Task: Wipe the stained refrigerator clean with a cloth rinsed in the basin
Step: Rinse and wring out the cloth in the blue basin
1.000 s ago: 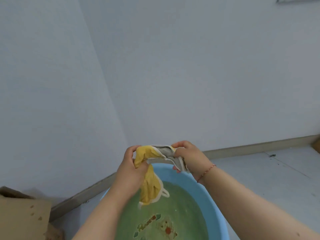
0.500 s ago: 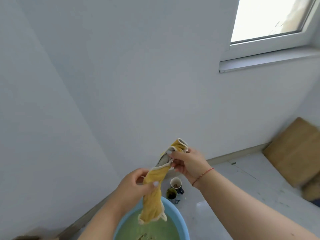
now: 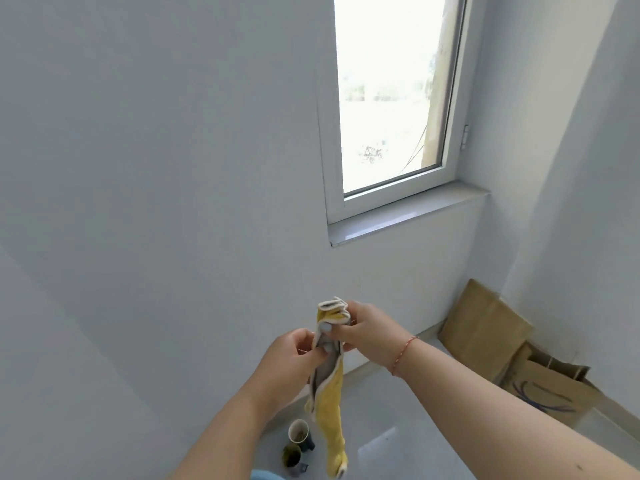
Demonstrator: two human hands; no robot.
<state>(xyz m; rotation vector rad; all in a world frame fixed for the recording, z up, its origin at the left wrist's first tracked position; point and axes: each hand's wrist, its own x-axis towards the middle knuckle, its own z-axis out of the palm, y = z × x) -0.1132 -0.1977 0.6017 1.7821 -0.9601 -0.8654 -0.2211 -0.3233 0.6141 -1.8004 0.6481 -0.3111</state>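
Note:
A yellow and grey cloth (image 3: 330,407) with a pale border hangs down in a twisted strip in front of me. My right hand (image 3: 367,329) pinches its upper end, which sticks up above the fingers. My left hand (image 3: 294,358) grips the cloth just below, at its grey side. The lower yellow part dangles free above the floor. Only a sliver of the blue basin (image 3: 263,475) shows at the bottom edge. No refrigerator is in view.
Two small cups (image 3: 298,434) with dark residue stand on the pale floor by the wall. Flat cardboard (image 3: 485,327) and a brown paper bag (image 3: 550,389) lean in the right corner. A window (image 3: 391,98) with a grey sill is above.
My view has swung up and to the right, so the basin has nearly dropped out of sight. Both hands have raised the cloth and turned it from lying across to hanging upright.

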